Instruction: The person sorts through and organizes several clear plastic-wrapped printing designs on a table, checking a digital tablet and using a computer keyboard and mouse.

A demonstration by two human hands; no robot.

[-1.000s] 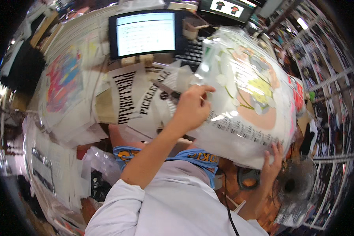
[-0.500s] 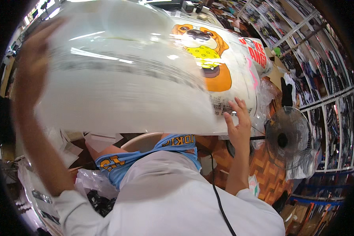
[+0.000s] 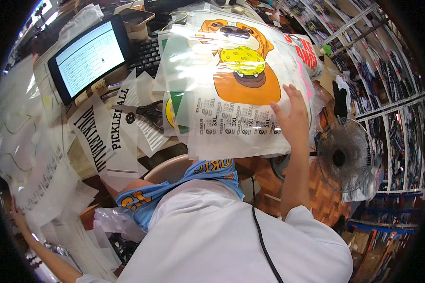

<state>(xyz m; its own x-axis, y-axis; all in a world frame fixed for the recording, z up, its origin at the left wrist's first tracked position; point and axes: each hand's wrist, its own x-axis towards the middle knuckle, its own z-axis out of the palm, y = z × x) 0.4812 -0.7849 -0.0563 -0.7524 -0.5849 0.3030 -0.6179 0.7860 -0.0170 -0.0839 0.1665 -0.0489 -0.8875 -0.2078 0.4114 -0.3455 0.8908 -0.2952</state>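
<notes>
Two bare hands work over two printed film sheets, one per hand. The right hand [image 3: 293, 113] shows a wide, spread grip, resting at the right side of the dog-print sheet [image 3: 208, 146]. The left hand [image 3: 17, 214] is at the near left edge of the pale sheet [image 3: 21, 137]; whether its grip is closed on the film cannot be told.

The dog-print sheet lies on the desk [image 3: 81, 162], right of centre. One dog's head points its crown to the far side; rows of small grey marks run left to right along the near edge. Its long axis appears to run far to near, tilted slightly left at the far end. The film is clear and glossy, the print orange, white and brown, with one yellow dotted ball in the mouth. Further layers show beneath; their number cannot be counted.

The pale sheet, at the left, is milky, with faint olive curves and one slanting band of grey marks; its long axis runs roughly far to near.

Between the sheets lie at least three black-lettered pieces [image 3: 123, 141] and one pair of scissors [image 3: 151, 113]. Farther off stand one lit screen [image 3: 89, 59] and one keyboard [image 3: 146, 55]; to the right, one fan [image 3: 344, 153].
</notes>
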